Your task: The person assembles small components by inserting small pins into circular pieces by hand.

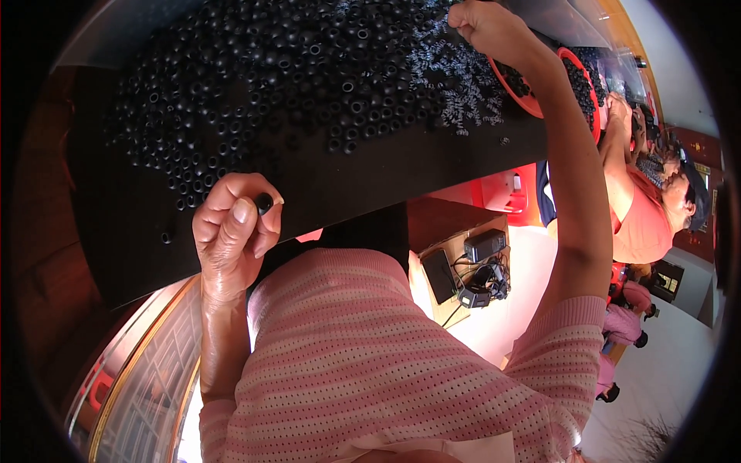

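My left hand (231, 228) is closed at the near edge of the dark table, pinching a small black hollow cap (264, 203) between thumb and fingers, its round opening showing. Reaching far to the right, my right hand (490, 29) has its fingers pinched together above a scatter of small metal springs (455, 73). Whatever those fingers hold is too small or hidden to make out. A wide heap of similar black caps (285, 58) covers the far part of the table, left of the springs.
The dark table (370, 177) stretches before me. Red-rimmed baskets (567, 58) of black parts stand on the right. Below lies an open cardboard box (498, 228) with cables and adapters. A co-worker in an orange-pink top (648, 224) works at the right; other people sit beyond.
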